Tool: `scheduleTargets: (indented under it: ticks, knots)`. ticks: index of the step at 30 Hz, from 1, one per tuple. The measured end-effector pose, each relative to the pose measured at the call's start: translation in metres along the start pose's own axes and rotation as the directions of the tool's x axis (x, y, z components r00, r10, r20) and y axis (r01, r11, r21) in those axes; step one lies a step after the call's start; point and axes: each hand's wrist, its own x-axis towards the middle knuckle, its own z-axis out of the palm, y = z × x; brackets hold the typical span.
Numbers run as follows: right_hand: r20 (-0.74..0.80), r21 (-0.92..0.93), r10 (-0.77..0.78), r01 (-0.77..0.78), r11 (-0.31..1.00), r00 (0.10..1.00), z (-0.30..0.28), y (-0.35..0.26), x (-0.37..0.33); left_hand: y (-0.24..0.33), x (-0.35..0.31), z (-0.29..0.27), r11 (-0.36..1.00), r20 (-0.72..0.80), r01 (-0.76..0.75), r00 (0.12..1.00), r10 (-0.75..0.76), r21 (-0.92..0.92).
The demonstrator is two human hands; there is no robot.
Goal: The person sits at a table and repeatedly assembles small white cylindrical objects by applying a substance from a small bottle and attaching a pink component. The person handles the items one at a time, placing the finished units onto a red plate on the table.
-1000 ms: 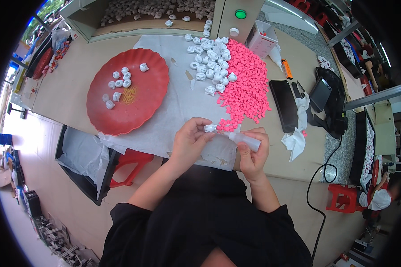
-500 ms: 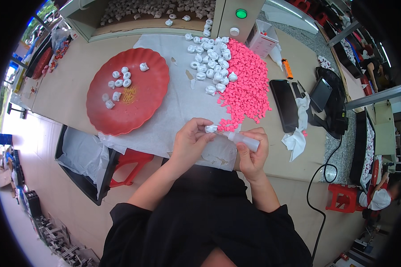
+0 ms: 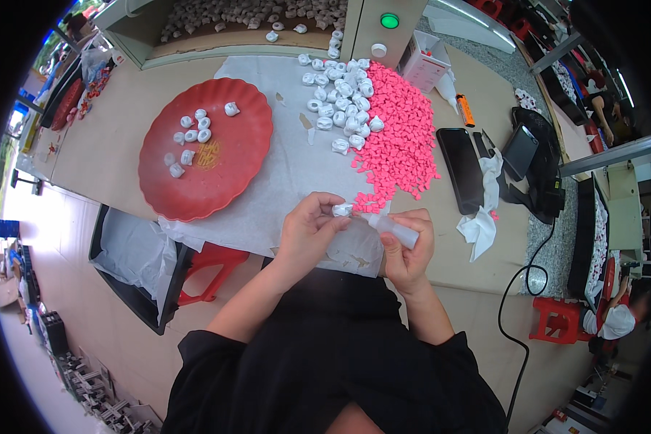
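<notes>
My left hand point(image 3: 309, 228) pinches a small white figure piece point(image 3: 342, 210) between thumb and fingers. In my right hand point(image 3: 410, 249) is a translucent squeeze bottle point(image 3: 396, 231), tilted so its narrow nozzle points at the white piece. Whether the tip touches the piece is too small to tell. Just beyond my hands spreads a heap of small pink pieces point(image 3: 398, 119), with a tail of them reaching toward the held piece. Several more white pieces point(image 3: 340, 94) lie clustered along the heap's left side. A red scalloped plate point(image 3: 249, 166) on the left carries several white pieces point(image 3: 190, 136).
White paper point(image 3: 289, 181) covers the middle of the table. On the right lie a black phone point(image 3: 459, 170), an orange lighter point(image 3: 466, 111), a crumpled tissue point(image 3: 479, 233) and a white box point(image 3: 423, 64). A cubby point(image 3: 228, 43) holding white pieces stands behind. A black paper-lined tray point(image 3: 134, 253) is at lower left.
The squeeze bottle and my right hand have shifted very slightly left and down. My left hand keeps its hold on the white piece, almost still.
</notes>
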Motion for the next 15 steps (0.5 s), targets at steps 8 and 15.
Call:
scheduleTargets:
  ticks: [8, 15]
  knots:
    - [-0.005, -0.056, -0.048, 0.048, 0.997, 0.999, 0.0005, 0.0011, -0.0004, 0.0010, -0.0001, 0.0001, 1.000, -0.006, 0.012, 1.000, -0.012, -0.011]
    - [-0.003, -0.088, -0.073, 0.072, 0.993, 0.997, 0.0006, -0.0004, 0.0002, 0.0056, 0.0002, 0.0010, 1.000, 0.001, 0.020, 1.000, -0.020, -0.021]
